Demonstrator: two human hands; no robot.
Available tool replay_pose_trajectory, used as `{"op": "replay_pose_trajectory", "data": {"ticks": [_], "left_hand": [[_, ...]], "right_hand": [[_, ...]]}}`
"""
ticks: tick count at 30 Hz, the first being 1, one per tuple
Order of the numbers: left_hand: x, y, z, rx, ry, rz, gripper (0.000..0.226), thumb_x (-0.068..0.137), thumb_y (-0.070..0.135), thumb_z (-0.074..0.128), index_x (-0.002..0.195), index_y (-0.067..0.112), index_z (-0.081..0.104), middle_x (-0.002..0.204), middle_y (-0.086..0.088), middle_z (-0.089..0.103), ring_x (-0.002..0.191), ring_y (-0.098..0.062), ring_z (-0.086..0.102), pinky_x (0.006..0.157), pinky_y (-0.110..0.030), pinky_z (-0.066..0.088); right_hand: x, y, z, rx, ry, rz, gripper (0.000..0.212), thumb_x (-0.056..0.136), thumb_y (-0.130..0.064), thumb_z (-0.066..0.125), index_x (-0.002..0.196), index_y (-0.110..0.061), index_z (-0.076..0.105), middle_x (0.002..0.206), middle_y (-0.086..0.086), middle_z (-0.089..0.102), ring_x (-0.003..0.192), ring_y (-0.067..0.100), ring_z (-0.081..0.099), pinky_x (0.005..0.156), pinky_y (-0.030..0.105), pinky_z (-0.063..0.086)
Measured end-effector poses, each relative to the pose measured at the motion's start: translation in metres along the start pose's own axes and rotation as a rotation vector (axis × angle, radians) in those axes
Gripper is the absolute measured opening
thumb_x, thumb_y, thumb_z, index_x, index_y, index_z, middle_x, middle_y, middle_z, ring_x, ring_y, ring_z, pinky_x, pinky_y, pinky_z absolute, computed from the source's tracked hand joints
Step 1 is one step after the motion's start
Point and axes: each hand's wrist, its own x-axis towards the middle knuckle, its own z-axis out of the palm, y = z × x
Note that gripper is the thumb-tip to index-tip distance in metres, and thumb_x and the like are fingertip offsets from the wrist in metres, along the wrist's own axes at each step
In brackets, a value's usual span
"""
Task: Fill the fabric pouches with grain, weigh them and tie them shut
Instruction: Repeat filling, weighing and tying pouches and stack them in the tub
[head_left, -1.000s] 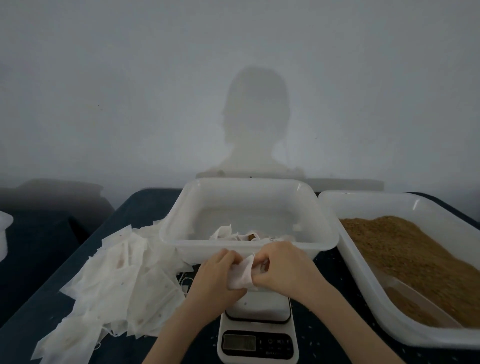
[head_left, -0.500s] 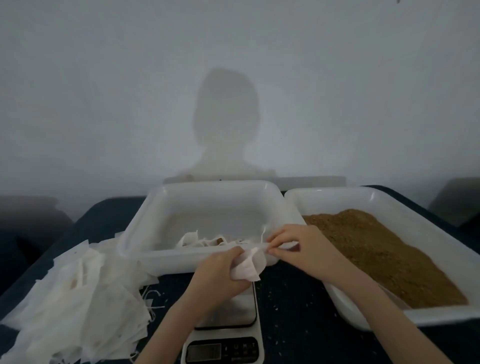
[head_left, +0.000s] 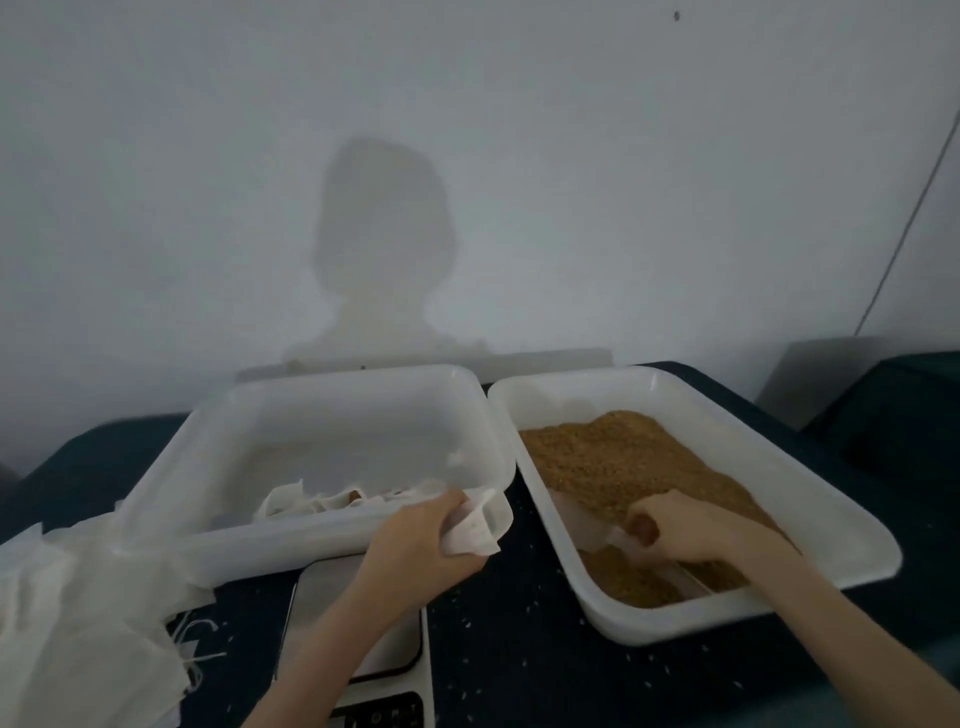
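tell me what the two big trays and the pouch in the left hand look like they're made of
Left tray and right tray: likely plastic, milky white, semi-matte; rounded moulded rims, and the left one's wall lets some light through.
Pouch: thin white fabric or paper-like nonwoven, matte; it creases and folds softly where the left hand grips it. Which of the two cannot be told.

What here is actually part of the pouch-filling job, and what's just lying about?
In use:
- left hand holding an empty pouch
- right hand on the scoop in the grain tray
- scale
- pile of spare pouches
- middle tub

Lying about:
- spilled grains on the table
- wall cable
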Motion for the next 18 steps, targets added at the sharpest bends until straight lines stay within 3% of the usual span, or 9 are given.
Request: {"op": "replay_pose_trajectory", "data": {"ticks": [3,7,10,13,18], "left_hand": [[0.001,0.004,0.005,0.002,-0.018,0.000,0.021,0.072,0.043,0.064,0.075,0.030,0.048,0.068,0.012,0.057,0.070,0.005,0.054,0.055,-0.014,0.041],[-0.001,0.003,0.004,0.003,-0.036,-0.012,0.021,0.074,0.044,0.067,0.082,0.032,0.052,0.072,0.015,0.060,0.069,0.002,0.055,0.059,-0.019,0.044],[-0.003,0.002,0.001,-0.026,-0.041,-0.029,0.019,0.074,0.044,0.068,0.082,0.035,0.053,0.074,0.014,0.061,0.069,0.001,0.057,0.060,-0.020,0.046],[-0.003,0.003,0.000,-0.039,-0.034,-0.024,0.019,0.074,0.042,0.069,0.082,0.035,0.054,0.073,0.014,0.061,0.069,0.001,0.057,0.057,-0.015,0.043],[-0.003,0.005,0.002,-0.054,-0.045,-0.013,0.018,0.074,0.040,0.069,0.083,0.034,0.055,0.071,0.014,0.061,0.070,0.003,0.057,0.055,-0.014,0.042]], "right_hand": [[0.006,0.006,-0.002,-0.004,0.009,-0.014,0.026,0.091,-0.043,0.059,0.113,-0.029,0.059,0.103,-0.009,0.058,0.087,0.009,0.056,0.075,0.025,0.049],[0.006,0.028,-0.021,-0.074,0.199,0.043,0.010,0.090,-0.029,0.060,0.098,-0.032,0.066,0.104,-0.007,0.063,0.093,0.013,0.059,0.085,0.033,0.052],[0.003,0.044,-0.031,-0.128,0.277,0.096,0.026,0.089,-0.020,0.063,0.077,-0.043,0.060,0.095,-0.013,0.064,0.085,0.009,0.061,0.081,0.029,0.053],[-0.001,0.056,-0.035,-0.196,0.338,0.095,0.028,0.087,-0.024,0.067,0.073,-0.046,0.057,0.093,-0.019,0.062,0.084,0.001,0.058,0.078,0.023,0.052],[-0.005,0.060,-0.033,-0.176,0.256,0.005,0.038,0.087,-0.022,0.069,0.064,-0.050,0.057,0.090,-0.024,0.064,0.087,-0.003,0.059,0.085,0.025,0.052]]}}
